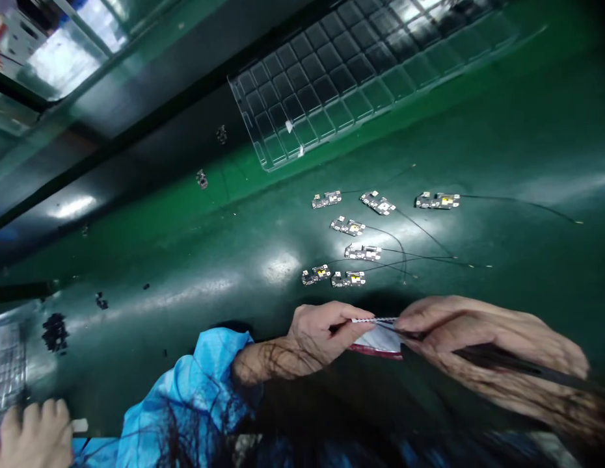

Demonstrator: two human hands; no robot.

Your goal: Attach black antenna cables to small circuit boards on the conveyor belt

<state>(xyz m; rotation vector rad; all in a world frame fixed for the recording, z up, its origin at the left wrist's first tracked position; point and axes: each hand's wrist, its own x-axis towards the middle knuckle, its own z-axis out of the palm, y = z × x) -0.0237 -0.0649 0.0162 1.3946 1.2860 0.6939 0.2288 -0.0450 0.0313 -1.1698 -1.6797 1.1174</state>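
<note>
My left hand [315, 338] pinches the left edge of a small white sheet with a red border [380, 338], held just above the green bench near me. My right hand [458, 325] is closed on the sheet's right side and also grips a thin dark tool [517, 365] that runs back along my forearm. Beyond the hands, several small circuit boards [354, 250] with thin black wires lie spread on the green mat [478, 130].
A clear plastic compartment tray [332, 71] lies at the far edge of the mat. Another person's hand [32, 435] rests at the bottom left beside a tray [4, 370]. Small dark parts [53, 331] are scattered at the left.
</note>
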